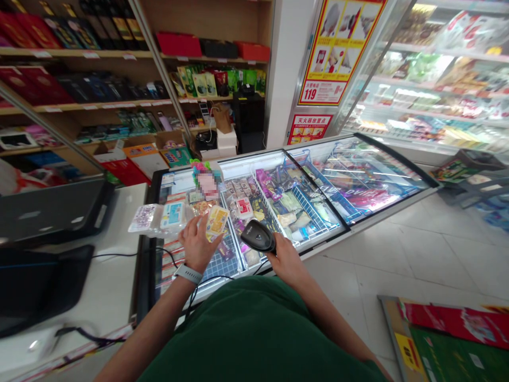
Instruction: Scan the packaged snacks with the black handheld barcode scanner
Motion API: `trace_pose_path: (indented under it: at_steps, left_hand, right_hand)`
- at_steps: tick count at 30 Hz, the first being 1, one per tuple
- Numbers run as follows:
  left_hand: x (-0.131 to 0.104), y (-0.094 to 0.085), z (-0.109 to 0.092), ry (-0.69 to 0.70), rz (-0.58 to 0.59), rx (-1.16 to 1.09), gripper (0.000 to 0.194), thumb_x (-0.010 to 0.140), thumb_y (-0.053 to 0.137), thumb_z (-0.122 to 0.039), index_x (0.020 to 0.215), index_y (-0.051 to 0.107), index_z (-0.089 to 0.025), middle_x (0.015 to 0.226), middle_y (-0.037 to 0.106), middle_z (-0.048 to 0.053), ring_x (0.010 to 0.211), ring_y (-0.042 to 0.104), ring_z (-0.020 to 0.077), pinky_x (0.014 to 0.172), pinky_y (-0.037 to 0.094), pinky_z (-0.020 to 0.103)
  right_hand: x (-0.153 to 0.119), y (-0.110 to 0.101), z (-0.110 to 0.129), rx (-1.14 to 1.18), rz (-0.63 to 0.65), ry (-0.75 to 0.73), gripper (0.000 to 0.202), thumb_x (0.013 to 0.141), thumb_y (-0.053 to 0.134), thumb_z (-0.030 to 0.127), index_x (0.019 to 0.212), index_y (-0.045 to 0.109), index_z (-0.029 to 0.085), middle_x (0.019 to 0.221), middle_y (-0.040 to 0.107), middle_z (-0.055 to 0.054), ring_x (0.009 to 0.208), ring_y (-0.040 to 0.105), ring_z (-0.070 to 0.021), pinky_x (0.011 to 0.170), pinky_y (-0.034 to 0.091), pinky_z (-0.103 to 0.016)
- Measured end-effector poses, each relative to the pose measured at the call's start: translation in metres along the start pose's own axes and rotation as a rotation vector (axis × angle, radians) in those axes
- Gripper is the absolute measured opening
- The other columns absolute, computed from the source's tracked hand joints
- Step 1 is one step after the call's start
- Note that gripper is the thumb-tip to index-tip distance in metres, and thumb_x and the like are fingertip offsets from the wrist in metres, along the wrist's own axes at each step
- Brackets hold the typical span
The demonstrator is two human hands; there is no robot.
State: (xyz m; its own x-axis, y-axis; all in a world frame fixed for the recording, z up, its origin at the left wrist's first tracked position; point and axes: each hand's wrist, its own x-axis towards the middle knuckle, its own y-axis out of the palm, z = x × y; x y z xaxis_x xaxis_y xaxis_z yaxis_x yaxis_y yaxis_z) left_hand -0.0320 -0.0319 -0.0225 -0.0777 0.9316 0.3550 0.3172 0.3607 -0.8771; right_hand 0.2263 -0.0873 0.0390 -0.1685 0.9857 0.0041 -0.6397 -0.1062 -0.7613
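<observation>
Light, easily squashed yellow pack [217, 219]

It looks thin and smooth, so hold its edges. The left hand [198, 244] pinches it, fingers against thumb, above the freezer [314, 188]. At four o'clock, the right hand [285, 255] has fingers wrapped round a black scanner [258, 236]

One left hand [198, 243], one right hand [287, 260], that's two in play; one barcode scanner [257, 236], one wristwatch [189, 274]! One purple-speckled pack [145, 218], one blue-labelled pack [173, 215], one yellow-labelled pack [217, 219], three lined up here! One chest freezer [318, 248], two fire-safety posters [340, 53], and there's one paper bag [223, 118]!
</observation>
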Motion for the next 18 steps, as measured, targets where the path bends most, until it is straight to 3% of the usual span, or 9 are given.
trace_pose_path:
  at_steps: [5, 10, 18]
  left_hand:
    - [0.004, 0.012, 0.008, -0.036, -0.004, -0.048, 0.075, 0.076, 0.063, -0.048, 0.139, 0.039, -0.013, 0.128, 0.052, 0.016, 0.119, 0.048, 0.03, 0.102, 0.038, 0.041]
    - [0.012, 0.02, 0.008, -0.207, 0.087, 0.021, 0.075, 0.077, 0.059, -0.053, 0.139, 0.038, -0.015, 0.13, 0.052, 0.016, 0.109, 0.058, 0.0312, 0.086, 0.05, 0.041]
    - [0.022, 0.037, 0.013, -0.274, 0.164, 0.092, 0.076, 0.081, 0.051, -0.057, 0.14, 0.034, -0.012, 0.131, 0.052, 0.019, 0.108, 0.06, 0.0344, 0.081, 0.051, 0.042]
  right_hand:
    - [0.001, 0.0, -0.002, -0.007, 0.005, -0.003, 0.015, 0.083, 0.056, 0.014, 0.095, 0.049, 0.017, 0.096, 0.06, -0.01, 0.093, 0.056, -0.0246, 0.081, 0.041, -0.035]
    - [-0.001, 0.001, -0.003, -0.014, -0.005, -0.007, 0.015, 0.083, 0.056, 0.015, 0.095, 0.049, 0.018, 0.096, 0.06, -0.009, 0.091, 0.056, -0.0242, 0.079, 0.041, -0.034]
    - [-0.001, 0.001, -0.006, -0.016, -0.007, 0.017, 0.015, 0.083, 0.057, 0.017, 0.096, 0.049, 0.018, 0.096, 0.061, -0.01, 0.089, 0.057, -0.0241, 0.075, 0.041, -0.032]
